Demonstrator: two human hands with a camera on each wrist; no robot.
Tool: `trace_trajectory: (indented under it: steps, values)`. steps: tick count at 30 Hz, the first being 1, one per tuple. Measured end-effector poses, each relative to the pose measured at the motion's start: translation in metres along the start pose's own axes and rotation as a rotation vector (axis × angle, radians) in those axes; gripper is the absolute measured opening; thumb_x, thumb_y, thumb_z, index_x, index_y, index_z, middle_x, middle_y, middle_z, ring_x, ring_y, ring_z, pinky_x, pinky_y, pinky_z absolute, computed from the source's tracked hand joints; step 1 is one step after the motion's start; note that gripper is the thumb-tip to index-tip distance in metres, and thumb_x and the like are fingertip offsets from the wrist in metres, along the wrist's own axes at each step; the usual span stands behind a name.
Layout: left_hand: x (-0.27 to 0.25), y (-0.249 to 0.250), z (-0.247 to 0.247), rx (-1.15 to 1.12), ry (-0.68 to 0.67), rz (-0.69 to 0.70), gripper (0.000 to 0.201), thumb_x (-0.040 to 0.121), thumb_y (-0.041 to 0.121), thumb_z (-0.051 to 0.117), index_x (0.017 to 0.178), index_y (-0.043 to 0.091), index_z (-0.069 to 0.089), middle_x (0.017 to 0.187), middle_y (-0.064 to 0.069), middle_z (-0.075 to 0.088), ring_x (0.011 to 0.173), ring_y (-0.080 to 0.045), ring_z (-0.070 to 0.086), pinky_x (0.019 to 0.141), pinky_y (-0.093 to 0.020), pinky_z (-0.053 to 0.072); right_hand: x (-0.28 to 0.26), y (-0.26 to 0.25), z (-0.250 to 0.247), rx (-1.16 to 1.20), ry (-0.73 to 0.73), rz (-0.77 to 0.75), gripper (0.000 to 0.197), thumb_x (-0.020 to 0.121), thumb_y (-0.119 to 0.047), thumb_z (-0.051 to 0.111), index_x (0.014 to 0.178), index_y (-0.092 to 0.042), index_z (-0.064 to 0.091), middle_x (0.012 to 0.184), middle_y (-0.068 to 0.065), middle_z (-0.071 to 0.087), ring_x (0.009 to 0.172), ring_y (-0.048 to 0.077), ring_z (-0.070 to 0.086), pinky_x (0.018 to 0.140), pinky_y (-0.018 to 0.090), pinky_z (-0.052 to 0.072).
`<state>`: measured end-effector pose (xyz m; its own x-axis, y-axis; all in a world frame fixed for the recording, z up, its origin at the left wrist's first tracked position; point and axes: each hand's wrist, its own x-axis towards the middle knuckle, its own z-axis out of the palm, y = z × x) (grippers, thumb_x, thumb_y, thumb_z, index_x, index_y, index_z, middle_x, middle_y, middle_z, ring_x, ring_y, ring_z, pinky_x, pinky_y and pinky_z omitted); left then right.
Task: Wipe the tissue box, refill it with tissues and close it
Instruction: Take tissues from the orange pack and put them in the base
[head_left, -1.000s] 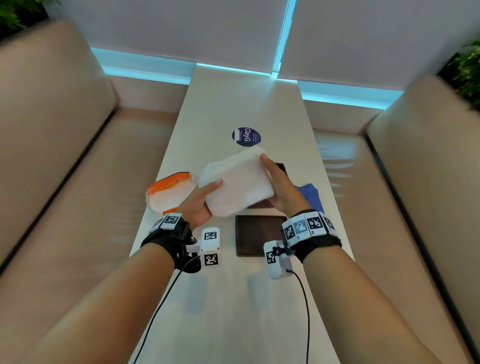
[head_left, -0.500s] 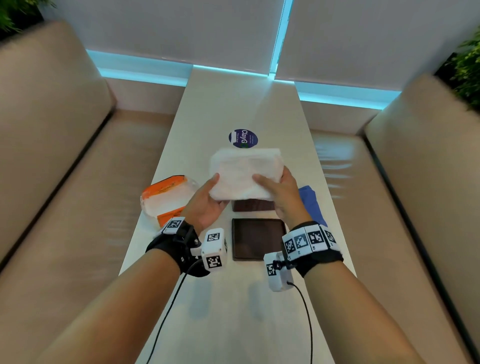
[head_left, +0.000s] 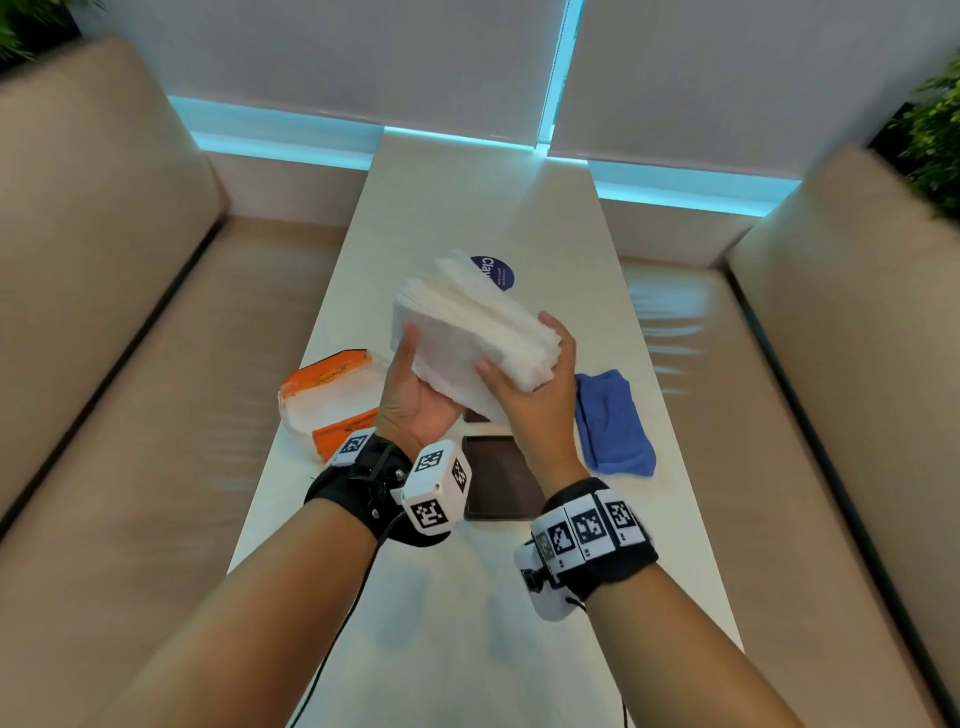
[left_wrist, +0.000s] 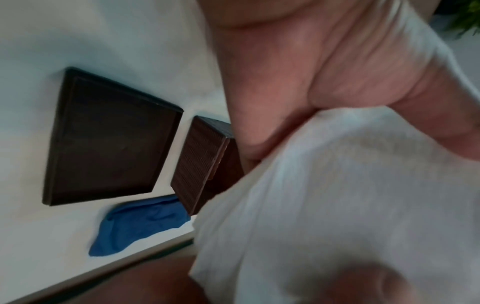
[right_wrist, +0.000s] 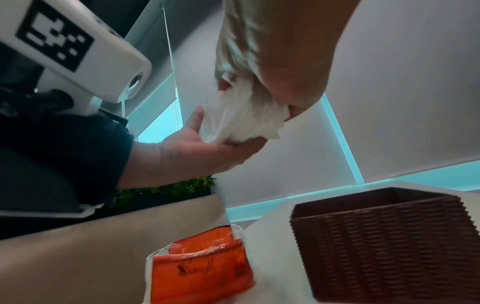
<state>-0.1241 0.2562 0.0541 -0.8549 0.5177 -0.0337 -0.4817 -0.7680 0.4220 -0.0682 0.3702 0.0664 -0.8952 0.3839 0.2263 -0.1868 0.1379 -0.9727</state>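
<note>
Both hands hold a thick white stack of tissues (head_left: 470, 332) in the air above the table. My left hand (head_left: 415, 384) cups its lower left corner (left_wrist: 337, 205), thumb up its side. My right hand (head_left: 535, 384) grips the right end (right_wrist: 241, 115), thumb on the front face. The dark brown woven tissue box (right_wrist: 384, 242) stands open on the table beneath the stack, mostly hidden in the head view (head_left: 475, 415). Its flat brown lid (head_left: 496, 480) lies just in front of it (left_wrist: 109, 135). A blue cloth (head_left: 613, 421) lies to the right of the box (left_wrist: 140, 224).
An orange and clear tissue wrapper (head_left: 332, 400) lies on the table's left edge (right_wrist: 202, 267). A round dark blue sticker (head_left: 493, 273) sits farther back on the white table (head_left: 467, 623). Beige sofas flank the table on both sides.
The tissue stack has been turned and tilted, its layered edge now facing up and right. Both hands have shifted their hold and the stack has risen a little.
</note>
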Motion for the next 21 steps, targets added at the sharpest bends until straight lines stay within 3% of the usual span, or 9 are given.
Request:
trace_trajectory:
  steps: [3,6,9,12,14,18,21]
  values:
    - [0.001,-0.002,-0.003,-0.016,0.010,0.027,0.102,0.058,0.042,0.086,0.142,0.010,0.038,0.138,-0.019,0.049,0.130,-0.038,0.042,0.101,-0.052,0.045,-0.004,0.000,0.001,-0.052,-0.046,0.016,0.069,0.074,-0.006,0.078,0.126,-0.024,0.037,0.112,-0.028,0.046,0.098,-0.030,0.046,0.084,-0.003,0.040]
    - [0.002,-0.004,-0.008,0.043,0.058,0.029,0.090,0.054,0.041,0.088,0.131,0.011,0.051,0.127,-0.015,0.060,0.126,-0.035,0.047,0.108,-0.049,0.036,-0.006,0.001,0.000,-0.055,-0.049,0.002,0.069,0.075,-0.006,0.077,0.129,-0.023,0.036,0.112,-0.029,0.044,0.098,-0.031,0.045,0.083,-0.003,0.039]
    - [0.002,-0.005,-0.011,0.082,0.112,-0.012,0.093,0.049,0.044,0.090,0.128,0.011,0.053,0.123,-0.017,0.063,0.125,-0.035,0.051,0.108,-0.050,0.037,-0.006,0.003,-0.001,-0.119,-0.099,-0.029,0.075,0.075,-0.007,0.077,0.134,-0.024,0.035,0.118,-0.033,0.038,0.105,-0.034,0.037,0.088,-0.008,0.032]
    - [0.002,-0.006,-0.011,0.103,0.145,-0.010,0.094,0.047,0.045,0.090,0.127,0.010,0.055,0.121,-0.018,0.064,0.116,-0.033,0.058,0.106,-0.051,0.039,-0.008,0.004,0.001,-0.192,-0.055,-0.083,0.065,0.076,-0.010,0.077,0.127,-0.030,0.041,0.125,-0.015,0.046,0.111,-0.023,0.040,0.094,-0.006,0.029]
    - [0.001,-0.005,-0.012,0.109,0.160,-0.023,0.094,0.046,0.047,0.090,0.125,0.009,0.056,0.117,-0.018,0.065,0.111,-0.032,0.060,0.101,-0.049,0.044,-0.010,0.002,0.003,-0.262,-0.104,-0.104,0.056,0.076,-0.013,0.077,0.122,-0.029,0.050,0.127,-0.001,0.048,0.108,-0.012,0.044,0.094,-0.006,0.029]
    - [-0.002,-0.002,-0.017,0.038,0.089,-0.009,0.082,0.046,0.038,0.091,0.116,0.006,0.062,0.110,-0.018,0.069,0.102,-0.032,0.067,0.091,-0.045,0.052,-0.009,0.003,-0.001,-0.229,-0.141,-0.018,0.056,0.077,-0.017,0.077,0.126,-0.025,0.051,0.124,-0.008,0.049,0.114,-0.001,0.048,0.098,0.008,0.037]
    - [-0.003,-0.001,-0.019,0.064,0.094,-0.005,0.077,0.045,0.034,0.093,0.111,0.006,0.065,0.104,-0.017,0.070,0.097,-0.030,0.067,0.079,-0.039,0.057,-0.009,-0.001,-0.005,-0.310,-0.136,-0.005,0.050,0.076,-0.021,0.077,0.122,-0.019,0.058,0.115,-0.009,0.049,0.110,0.005,0.049,0.097,0.017,0.039]
